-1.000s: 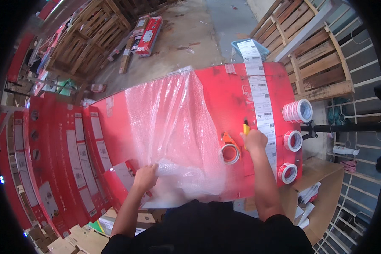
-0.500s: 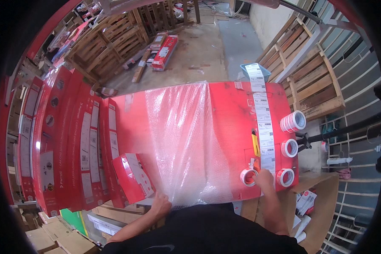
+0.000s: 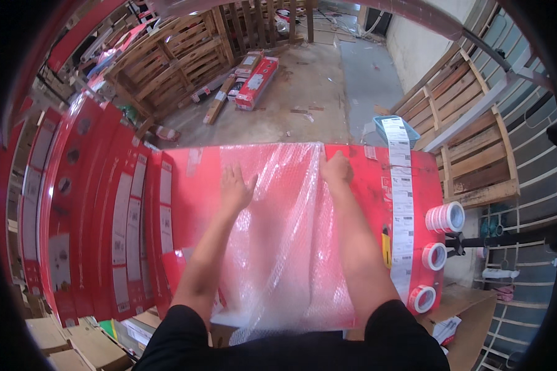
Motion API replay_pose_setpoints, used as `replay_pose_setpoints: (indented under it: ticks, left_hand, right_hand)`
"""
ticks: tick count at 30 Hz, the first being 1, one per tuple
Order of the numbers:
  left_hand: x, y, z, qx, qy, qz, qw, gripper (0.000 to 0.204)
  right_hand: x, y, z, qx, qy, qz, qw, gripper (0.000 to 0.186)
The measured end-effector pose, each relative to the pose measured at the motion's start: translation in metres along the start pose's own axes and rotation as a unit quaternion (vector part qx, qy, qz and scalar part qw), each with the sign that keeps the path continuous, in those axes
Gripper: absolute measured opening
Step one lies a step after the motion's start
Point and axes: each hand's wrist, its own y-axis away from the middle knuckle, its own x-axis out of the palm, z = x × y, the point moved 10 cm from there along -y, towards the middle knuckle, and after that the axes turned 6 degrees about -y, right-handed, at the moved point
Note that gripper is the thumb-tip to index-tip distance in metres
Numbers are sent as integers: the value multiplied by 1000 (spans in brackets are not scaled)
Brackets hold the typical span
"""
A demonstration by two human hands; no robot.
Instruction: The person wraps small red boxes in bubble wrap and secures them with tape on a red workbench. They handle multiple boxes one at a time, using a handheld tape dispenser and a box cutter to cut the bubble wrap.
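A sheet of clear bubble wrap [image 3: 272, 247] lies across the red tabletop [image 3: 367, 179]. My left hand [image 3: 235, 185] rests on the wrap with fingers spread. My right hand [image 3: 336, 167] is closed on the wrap's right edge, near the far side of the table. Beside my right forearm a yellow cutter [image 3: 387, 250] lies next to a long strip of white labels [image 3: 402, 216], which runs into a blue basket [image 3: 377, 131] at the back. Rolls of printed tape [image 3: 445, 216] stand at the right end. A small red box [image 3: 178, 264] is partly hidden by my left arm.
Tall red cartons [image 3: 86, 235] stand packed at the left. Beyond the table are wooden pallets [image 3: 167, 62] and boxes [image 3: 255, 83] on the floor. More pallets [image 3: 476, 154] lean at the right, above a metal grille and an open cardboard box [image 3: 467, 309].
Both hands have moved up the table onto the bubble wrap. The right hand has let go of the cutter and left the orange tape dispenser, now out of sight. The view has shifted.
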Motion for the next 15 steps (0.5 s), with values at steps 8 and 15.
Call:
replay_pose_setpoints:
  ticks: [8, 15]
  left_hand:
    - [51, -47, 107, -31, -127, 62, 989, 98]
    - [40, -41, 143, 93, -117, 63, 987, 98]
  right_hand:
    - [131, -26, -27, -33, -186, 52, 981, 21]
    - [88, 30, -115, 47, -323, 55, 944, 25]
